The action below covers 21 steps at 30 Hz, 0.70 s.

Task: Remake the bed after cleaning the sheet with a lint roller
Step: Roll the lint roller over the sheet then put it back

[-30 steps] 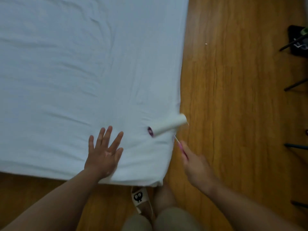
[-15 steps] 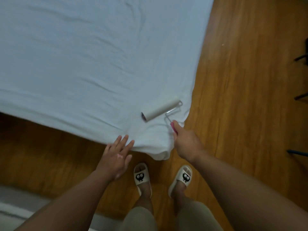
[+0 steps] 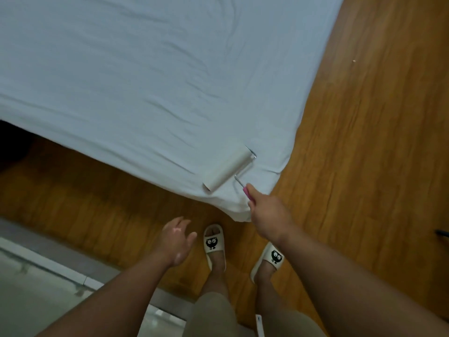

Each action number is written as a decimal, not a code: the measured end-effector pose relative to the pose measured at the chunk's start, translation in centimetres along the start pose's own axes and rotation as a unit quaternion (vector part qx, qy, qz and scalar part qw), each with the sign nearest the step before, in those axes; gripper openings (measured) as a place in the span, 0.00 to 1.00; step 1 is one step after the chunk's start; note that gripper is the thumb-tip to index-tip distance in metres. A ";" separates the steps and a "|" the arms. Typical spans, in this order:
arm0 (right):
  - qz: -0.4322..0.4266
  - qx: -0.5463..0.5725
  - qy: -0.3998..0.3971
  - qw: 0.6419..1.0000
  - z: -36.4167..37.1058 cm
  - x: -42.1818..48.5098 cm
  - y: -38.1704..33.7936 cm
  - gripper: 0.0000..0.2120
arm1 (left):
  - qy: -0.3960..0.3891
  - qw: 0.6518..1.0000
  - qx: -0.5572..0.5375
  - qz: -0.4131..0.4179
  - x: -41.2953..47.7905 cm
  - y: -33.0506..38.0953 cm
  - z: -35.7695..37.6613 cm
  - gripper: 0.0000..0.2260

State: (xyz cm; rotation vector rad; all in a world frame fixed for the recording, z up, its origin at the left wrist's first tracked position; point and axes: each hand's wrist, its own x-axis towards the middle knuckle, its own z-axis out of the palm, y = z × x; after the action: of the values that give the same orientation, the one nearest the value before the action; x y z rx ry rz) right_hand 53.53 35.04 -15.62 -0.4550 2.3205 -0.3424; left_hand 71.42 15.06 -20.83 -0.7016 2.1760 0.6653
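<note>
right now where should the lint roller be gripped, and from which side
By its pink handle, from the sheet's near corner, as the right hand holds it: the handle points back off that corner, while the roll lies flat on the sheet.

Your bed [image 3: 102, 69] wears a pale sheet [image 3: 170, 98], creased with shallow wrinkles, and its near corner hangs rumpled over the wooden floor [image 3: 364, 178]. Just in from that corner, the lint roller [image 3: 228, 171] lies with its white drum flat on the cloth, its pink handle pointing back toward the corner. Just below the corner, your two white slippers [image 3: 215, 244] stand on the boards. A small pale speck [image 3: 354, 61] lies well beyond the corner, beside the bed's long edge.
</note>
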 end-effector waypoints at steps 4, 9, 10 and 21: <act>0.068 -0.018 -0.084 0.994 -1.4 -5.7 3.4 0.17 | -0.082 0.995 -0.046 -0.027 -2.9 -1.5 -0.7 0.24; 0.102 -0.047 -0.045 0.993 -8.6 -11.1 8.6 0.21 | -0.087 0.993 -0.080 -0.014 -5.7 -0.5 -3.4 0.22; 0.103 -0.047 -0.038 0.993 -10.6 -12.0 9.0 0.21 | -0.086 0.993 -0.077 -0.013 -6.0 0.0 -4.1 0.22; 0.107 0.122 0.069 0.984 -25.1 -12.0 18.9 0.25 | -0.058 0.992 -0.003 0.109 -3.4 26.6 -13.9 0.15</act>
State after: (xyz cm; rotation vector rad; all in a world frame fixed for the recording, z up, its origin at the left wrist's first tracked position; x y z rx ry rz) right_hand 39.47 59.92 2.21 -0.0608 2.3922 -0.5590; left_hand 49.18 26.09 -3.71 -0.4195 2.1619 0.8047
